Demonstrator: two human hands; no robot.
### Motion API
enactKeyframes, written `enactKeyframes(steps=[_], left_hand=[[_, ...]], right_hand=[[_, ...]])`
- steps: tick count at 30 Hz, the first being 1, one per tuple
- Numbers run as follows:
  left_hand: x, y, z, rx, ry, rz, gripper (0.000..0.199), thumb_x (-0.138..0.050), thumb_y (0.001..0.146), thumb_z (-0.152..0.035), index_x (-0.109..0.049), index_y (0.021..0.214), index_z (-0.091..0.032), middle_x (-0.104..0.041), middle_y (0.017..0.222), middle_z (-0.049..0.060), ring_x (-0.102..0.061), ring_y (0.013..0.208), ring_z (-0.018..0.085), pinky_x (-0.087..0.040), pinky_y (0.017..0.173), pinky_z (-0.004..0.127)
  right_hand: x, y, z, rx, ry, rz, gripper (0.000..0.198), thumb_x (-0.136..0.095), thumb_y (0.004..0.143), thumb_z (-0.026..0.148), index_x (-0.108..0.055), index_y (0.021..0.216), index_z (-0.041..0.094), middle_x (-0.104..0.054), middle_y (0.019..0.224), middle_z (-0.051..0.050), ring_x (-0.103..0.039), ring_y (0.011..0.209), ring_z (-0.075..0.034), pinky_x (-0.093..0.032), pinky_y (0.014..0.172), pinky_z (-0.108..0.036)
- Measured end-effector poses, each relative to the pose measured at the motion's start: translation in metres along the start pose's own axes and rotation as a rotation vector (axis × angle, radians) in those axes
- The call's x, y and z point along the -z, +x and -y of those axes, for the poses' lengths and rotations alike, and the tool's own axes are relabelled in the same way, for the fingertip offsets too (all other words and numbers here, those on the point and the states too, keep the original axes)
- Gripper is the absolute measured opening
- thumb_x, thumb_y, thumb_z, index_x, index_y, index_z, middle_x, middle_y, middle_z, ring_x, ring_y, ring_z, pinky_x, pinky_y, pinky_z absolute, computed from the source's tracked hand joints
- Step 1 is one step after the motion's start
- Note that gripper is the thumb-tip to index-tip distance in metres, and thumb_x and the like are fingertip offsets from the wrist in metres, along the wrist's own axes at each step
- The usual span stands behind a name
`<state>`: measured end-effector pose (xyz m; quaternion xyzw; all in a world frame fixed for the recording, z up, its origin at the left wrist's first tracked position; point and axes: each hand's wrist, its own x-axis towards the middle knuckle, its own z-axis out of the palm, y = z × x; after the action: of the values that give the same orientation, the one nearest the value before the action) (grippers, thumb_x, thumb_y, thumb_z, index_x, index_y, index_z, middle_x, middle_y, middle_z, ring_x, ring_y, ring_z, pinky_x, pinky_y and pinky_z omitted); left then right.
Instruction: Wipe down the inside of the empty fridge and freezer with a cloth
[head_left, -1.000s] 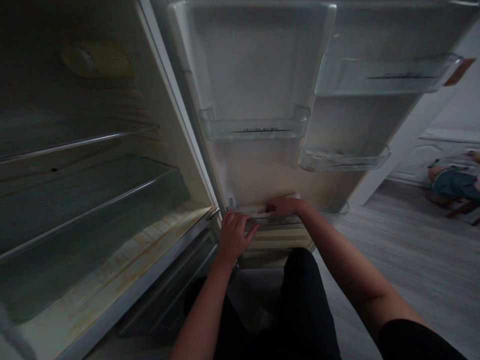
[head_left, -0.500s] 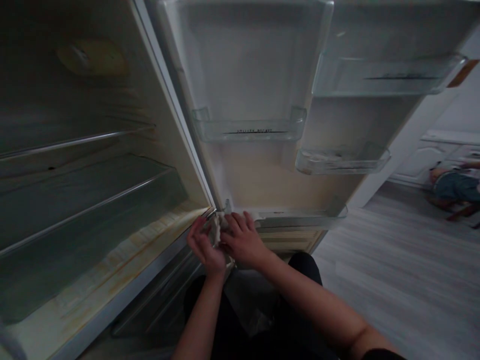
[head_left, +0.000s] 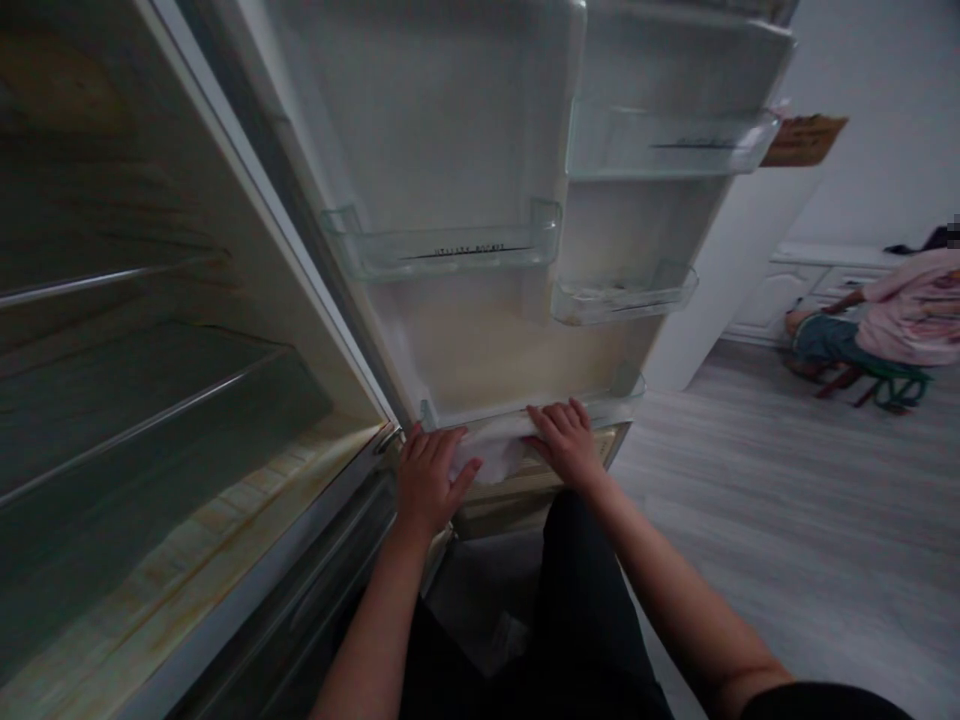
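Note:
A white wipe or thin cloth (head_left: pixel 491 450) is spread over the front of the lowest door shelf (head_left: pixel 600 408); whether it is paper or fabric I cannot tell. My left hand (head_left: pixel 431 475) holds its left end, fingers over the shelf rim and thumb against the wipe. At the other end, my right hand (head_left: pixel 566 440) has its fingers curled on the rim and the edge of the wipe. The refrigerator door (head_left: pixel 487 350) stands wide open, and my hands are at its lower part near the hinge side.
To the left is the refrigerator interior with glass shelves (head_left: pixel 150 420) and a stained bottom ledge (head_left: pixel 262 490). Clear door bins (head_left: pixel 450 250) hang above my hands. Someone in a pink shirt (head_left: pixel 911 310) sits on a low stool at the right, beyond the wooden floor (head_left: pixel 750 500).
My hands have moved from the hinge corner rightward along the lowest door shelf and spread apart. The white wipe, bunched between them before, now lies stretched out. The view has turned right.

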<state>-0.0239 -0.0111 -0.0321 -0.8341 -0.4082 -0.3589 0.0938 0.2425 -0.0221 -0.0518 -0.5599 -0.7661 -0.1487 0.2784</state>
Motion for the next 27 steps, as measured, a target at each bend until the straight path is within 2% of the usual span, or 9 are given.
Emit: enactKeyframes(steps=[3, 6, 11, 14, 17, 19, 22, 25, 27], left_hand=[[-0.007, 0.006, -0.006, 0.028, 0.021, -0.018, 0.043, -0.047, 0.100, -0.053, -0.066, 0.120, -0.020, -0.075, 0.109, 0.009, -0.066, 0.104, 0.029, -0.034, 0.116, 0.052], [-0.012, 0.012, -0.012, 0.044, 0.044, -0.035, 0.043, -0.050, 0.099, -0.054, -0.067, 0.119, -0.020, -0.076, 0.104, 0.008, -0.067, 0.101, 0.028, -0.034, 0.115, 0.052], [-0.018, 0.015, -0.014, 0.024, 0.097, -0.081, 0.038, -0.057, 0.097, -0.051, -0.067, 0.115, -0.019, -0.076, 0.101, 0.008, -0.068, 0.098, 0.028, -0.034, 0.115, 0.051], [-0.020, 0.013, -0.013, 0.008, 0.114, -0.103, 0.035, -0.059, 0.097, -0.049, -0.066, 0.113, -0.019, -0.075, 0.097, 0.008, -0.068, 0.095, 0.028, -0.035, 0.114, 0.051], [-0.020, 0.010, -0.012, 0.003, 0.117, -0.129, 0.032, -0.061, 0.096, -0.047, -0.065, 0.111, -0.019, -0.075, 0.095, 0.007, -0.068, 0.094, 0.028, -0.037, 0.113, 0.051], [-0.019, 0.008, -0.012, 0.015, 0.114, -0.143, 0.030, -0.062, 0.095, -0.045, -0.065, 0.110, -0.019, -0.074, 0.095, 0.007, -0.068, 0.094, 0.028, -0.037, 0.113, 0.052], [-0.016, 0.005, -0.011, 0.028, 0.096, -0.150, 0.026, -0.063, 0.095, -0.043, -0.065, 0.108, -0.020, -0.074, 0.095, 0.007, -0.068, 0.095, 0.028, -0.037, 0.113, 0.052], [-0.012, 0.003, -0.008, 0.012, 0.089, -0.142, 0.027, -0.062, 0.095, -0.043, -0.065, 0.108, -0.020, -0.073, 0.093, 0.007, -0.068, 0.093, 0.027, -0.037, 0.113, 0.052], [-0.010, 0.002, -0.007, -0.002, 0.093, -0.123, 0.028, -0.062, 0.095, -0.044, -0.064, 0.110, -0.020, -0.073, 0.094, 0.006, -0.067, 0.092, 0.027, -0.038, 0.113, 0.052]], right_hand=[[0.007, 0.002, -0.056, -0.003, -0.019, -0.053, 0.040, -0.047, 0.101, 0.025, -0.065, 0.136, 0.020, -0.068, 0.117, -0.013, -0.055, 0.118, -0.026, -0.031, 0.120, -0.047], [0.004, 0.009, -0.098, -0.081, 0.004, -0.215, 0.039, -0.039, 0.101, 0.023, -0.071, 0.122, 0.013, -0.070, 0.111, -0.015, -0.058, 0.117, -0.026, -0.037, 0.118, -0.048], [-0.008, 0.000, -0.133, -0.277, 0.119, -0.474, 0.044, -0.034, 0.097, 0.021, -0.070, 0.122, 0.014, -0.068, 0.127, -0.016, -0.052, 0.135, -0.024, -0.038, 0.119, -0.052], [-0.014, -0.016, -0.135, -0.511, 0.230, -0.663, 0.048, -0.035, 0.092, 0.022, -0.070, 0.125, 0.015, -0.060, 0.142, -0.014, -0.048, 0.141, -0.024, -0.037, 0.119, -0.051], [-0.019, -0.027, -0.123, -0.807, 0.395, -0.793, 0.052, -0.042, 0.086, 0.029, -0.068, 0.127, 0.011, -0.059, 0.142, -0.017, -0.052, 0.135, -0.026, -0.040, 0.116, -0.049], [-0.022, -0.029, -0.108, -0.918, 0.570, -0.713, 0.055, -0.046, 0.083, 0.034, -0.065, 0.129, 0.011, -0.065, 0.131, -0.015, -0.058, 0.125, -0.026, -0.047, 0.108, -0.045], [-0.025, -0.026, -0.089, -0.997, 0.795, -0.531, 0.055, -0.047, 0.081, 0.040, -0.058, 0.131, 0.017, -0.069, 0.118, -0.010, -0.065, 0.108, -0.021, -0.055, 0.092, -0.034], [-0.023, -0.019, -0.083, -1.046, 1.024, -0.549, 0.050, -0.045, 0.079, 0.044, -0.054, 0.122, 0.020, -0.068, 0.105, -0.007, -0.067, 0.094, -0.020, -0.058, 0.081, -0.031], [-0.021, -0.013, -0.088, -1.003, 1.159, -0.584, 0.046, -0.042, 0.081, 0.050, -0.058, 0.111, 0.019, -0.069, 0.094, -0.008, -0.068, 0.088, -0.022, -0.059, 0.079, -0.034]])
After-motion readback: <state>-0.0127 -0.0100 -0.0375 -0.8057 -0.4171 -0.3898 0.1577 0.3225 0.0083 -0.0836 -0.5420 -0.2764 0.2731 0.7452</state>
